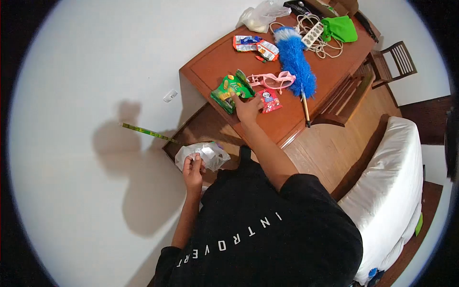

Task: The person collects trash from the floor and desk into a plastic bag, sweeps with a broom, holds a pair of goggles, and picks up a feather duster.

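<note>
My left hand [193, 176] is closed in a pinch on the upper edge of a translucent plastic bag [213, 154], which hangs below the table's level. White shapes inside the bag are unclear. Over the near edge of the table, my right hand [247, 109] reaches out with thumb and fingers apart. Its thumb overlaps a green snack packet [224, 92], though contact is hard to judge. Beside its fingers lies a small red packet [270, 101]. Pink-framed glasses [272, 80] rest just beyond.
On the brown table [210, 64] lie a blue fluffy duster [295, 62], orange-and-white packets [256, 45], a white power strip [313, 35] with cables, a green cloth [340, 28] and another plastic bag [265, 16]. A green stick [146, 131] leans by the wall. A white-covered seat [389, 191] stands right.
</note>
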`<state>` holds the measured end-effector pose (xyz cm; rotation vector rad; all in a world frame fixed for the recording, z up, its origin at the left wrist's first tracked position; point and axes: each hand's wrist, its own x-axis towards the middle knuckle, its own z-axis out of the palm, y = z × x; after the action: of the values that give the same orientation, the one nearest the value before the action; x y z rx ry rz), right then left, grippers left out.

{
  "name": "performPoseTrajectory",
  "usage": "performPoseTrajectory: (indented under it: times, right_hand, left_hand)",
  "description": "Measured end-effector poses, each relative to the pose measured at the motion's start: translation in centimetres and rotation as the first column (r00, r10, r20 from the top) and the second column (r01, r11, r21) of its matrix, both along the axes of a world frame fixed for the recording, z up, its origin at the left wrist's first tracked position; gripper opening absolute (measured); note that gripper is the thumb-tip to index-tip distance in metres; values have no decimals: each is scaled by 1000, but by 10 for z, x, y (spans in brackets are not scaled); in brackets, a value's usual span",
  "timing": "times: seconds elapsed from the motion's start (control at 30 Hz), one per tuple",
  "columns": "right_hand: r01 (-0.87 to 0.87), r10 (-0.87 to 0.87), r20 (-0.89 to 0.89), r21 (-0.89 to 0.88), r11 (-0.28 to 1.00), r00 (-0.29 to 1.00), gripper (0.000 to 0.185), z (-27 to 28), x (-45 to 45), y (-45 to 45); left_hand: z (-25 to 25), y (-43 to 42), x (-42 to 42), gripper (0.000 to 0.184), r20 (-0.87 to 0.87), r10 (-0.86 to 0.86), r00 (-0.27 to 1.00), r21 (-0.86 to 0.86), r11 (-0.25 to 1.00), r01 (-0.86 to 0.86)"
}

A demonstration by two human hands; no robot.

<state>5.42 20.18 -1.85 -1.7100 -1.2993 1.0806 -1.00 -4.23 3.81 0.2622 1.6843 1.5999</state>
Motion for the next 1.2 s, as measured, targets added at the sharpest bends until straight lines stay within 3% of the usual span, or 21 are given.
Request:
performPoseTrajectory:
  times: [0.07, 0.1, 0.27, 0.3, 0.37, 0.4, 0.47, 0.5, 0.53, 0.6, 0.63, 0.7, 0.77, 0.8, 0.83, 0.87, 0.97, 1.07, 1.13, 1.17, 1.2]
  right_hand:
    - [-34, 35, 10, -128, 991, 999, 81, 5, -8, 6]
    - [-33, 35, 6, -139, 990, 999, 81, -2, -9, 12]
    - [-212, 208, -41, -227, 951, 977, 37, -36, 3, 28]
    - [-217, 213, -39, -227, 950, 976, 37, -47, 5, 29]
    - [-97, 52, -322, -125, 987, 945, 29, -79, 5, 29]
    - [-99, 54, -322, -124, 987, 945, 29, -72, 9, 28]
    - [-192, -51, -639, -305, 933, 767, 21, -34, 23, 21]
    - [-225, -21, -721, -244, 943, 692, 20, -14, 30, 18]
    - [-226, -29, -715, -260, 939, 699, 20, -4, 41, 15]
    - [-431, 64, -901, -142, 891, 429, 28, 9, 64, 12]
    - [-426, 56, -899, -150, 892, 434, 28, 25, 70, 5]
    - [-613, 174, -922, -81, 786, 345, 28, 55, 86, -10]
    - [-788, 85, -965, -150, 597, 248, 36, 26, 96, -23]
    - [-808, 251, -907, -145, 571, 339, 37, 35, 94, -37]
    - [-870, 528, -791, -12, 493, 310, 37, 35, 94, -44]
    - [-916, 607, -732, -55, 399, 308, 38, 31, 85, -45]
    - [-910, 466, -832, -104, 402, 301, 40, 30, 71, -53]
    - [-934, 602, -735, -119, 336, 310, 41, 40, 68, -47]
    - [-908, 700, -617, -56, 415, 358, 43, 37, 72, -51]
    - [-872, 798, -396, -11, 490, 454, 40, 35, 74, -52]
    - [-867, 795, -393, -11, 498, 461, 40, 38, 73, -51]
  left_hand:
    - [4, 7, 1, 16, 22, 4, 1000, -35, 999, -3]
    - [6, 12, 2, 16, 52, 5, 999, -58, 998, -2]
    - [11, 36, 2, 14, 71, 20, 997, -89, 996, -13]
    - [12, 40, 1, 14, 93, 17, 996, -67, 998, -11]
    - [8, 46, -1, 17, 73, 4, 997, -74, 997, 2]
    - [6, 50, -3, 19, 51, -16, 999, -84, 996, 21]
    - [20, 61, -3, 19, 64, -15, 998, -83, 996, 21]
    - [27, 64, -5, 20, 79, -12, 997, -86, 996, 19]
    - [29, 63, -9, 20, 88, -7, 996, -100, 995, 16]
    - [30, 66, -20, 20, 12, -125, 992, -9, 992, 125]
    - [33, 69, -25, 21, 7, -138, 990, -23, 990, 139]
    - [39, 71, -34, 22, 10, -170, 985, -5, 985, 170]
    - [47, 82, -36, 22, 38, -183, 982, -10, 983, 183]
    - [52, 86, -36, 22, 47, -214, 976, 0, 977, 214]
    - [58, 89, -38, 21, 17, -262, 965, -9, 965, 263]
    - [60, 90, -40, 21, -16, -307, 952, -20, 952, 307]
    - [61, 92, -42, 25, -28, -381, 924, 58, 922, 382]
    - [68, 95, -39, 30, -110, -438, 892, 53, 894, 445]
    - [72, 96, -35, 31, -169, -531, 830, 51, 837, 545]
    - [72, 95, -33, 32, -132, -587, 799, 61, 799, 598]
    - [67, 95, -30, 32, -132, -594, 794, 64, 794, 605]
